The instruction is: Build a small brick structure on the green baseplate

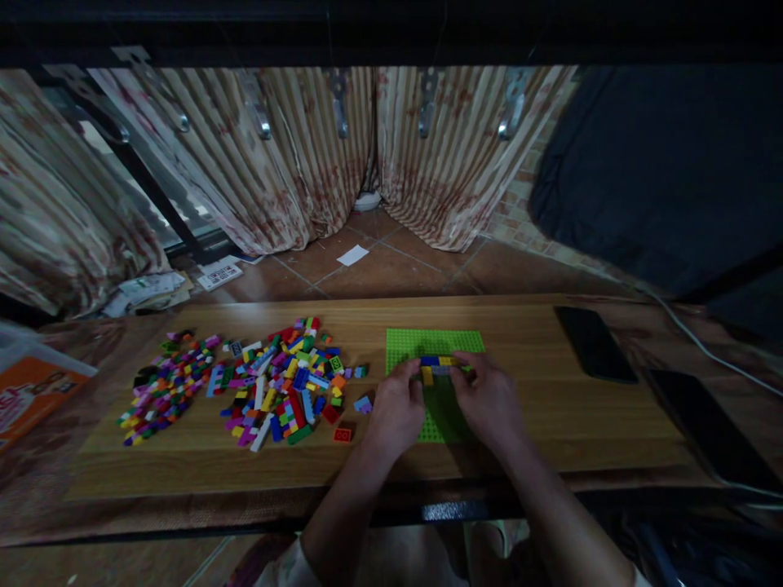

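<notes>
A bright green studded baseplate [434, 338] lies on the wooden board. Over its middle is a short row of toy bricks: a blue brick [430, 360] beside a yellow brick [447, 360], with a greyish brick [441, 371] and an orange-yellow brick [426, 376] on the near side. My left hand [399, 408] pinches the row's left end, fingers closed at the blue brick. At the other end, my right hand [489, 401] has thumb and fingers closed around the yellow brick. My fingers partly cover the row, so I cannot tell whether every brick is pressed onto the plate.
Left of the baseplate spreads a big pile of mixed bricks [299, 379], with a heap of smaller bricks [165, 391] farther left. A red brick [342, 435] lies near the front. Two dark phone-like slabs [596, 344] [713, 428] and a white cable [703, 334] are at right.
</notes>
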The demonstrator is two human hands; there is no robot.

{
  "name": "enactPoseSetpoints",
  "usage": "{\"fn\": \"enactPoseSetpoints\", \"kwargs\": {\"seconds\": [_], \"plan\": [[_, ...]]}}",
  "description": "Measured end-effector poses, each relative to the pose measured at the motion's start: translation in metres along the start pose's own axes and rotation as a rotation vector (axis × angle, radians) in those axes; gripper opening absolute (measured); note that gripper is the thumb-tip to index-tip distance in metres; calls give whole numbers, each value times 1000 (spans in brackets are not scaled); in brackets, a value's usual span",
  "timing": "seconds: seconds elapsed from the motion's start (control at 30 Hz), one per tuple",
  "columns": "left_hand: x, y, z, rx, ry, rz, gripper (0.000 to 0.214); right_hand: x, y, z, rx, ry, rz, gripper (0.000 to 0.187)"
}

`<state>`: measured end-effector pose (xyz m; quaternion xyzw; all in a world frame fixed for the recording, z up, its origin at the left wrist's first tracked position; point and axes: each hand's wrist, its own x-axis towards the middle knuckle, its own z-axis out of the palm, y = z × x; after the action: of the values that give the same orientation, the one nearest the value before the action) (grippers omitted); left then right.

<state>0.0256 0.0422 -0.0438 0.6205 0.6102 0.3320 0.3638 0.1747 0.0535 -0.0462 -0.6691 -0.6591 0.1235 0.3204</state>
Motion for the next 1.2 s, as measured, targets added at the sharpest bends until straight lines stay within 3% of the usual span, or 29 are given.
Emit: {"fn": "enactPoseSetpoints", "kwargs": {"seconds": [0.4, 0.9, 1.2], "plan": [[2, -3, 6, 62, 9, 79, 43, 8, 24, 5, -81, -71, -20, 34], [6, -7, 17, 291, 60, 129, 46, 6, 22, 2, 8, -96, -17, 36], [5, -9, 18, 341, 64, 138, 53, 5, 5, 13, 60, -77, -136, 28]]}}
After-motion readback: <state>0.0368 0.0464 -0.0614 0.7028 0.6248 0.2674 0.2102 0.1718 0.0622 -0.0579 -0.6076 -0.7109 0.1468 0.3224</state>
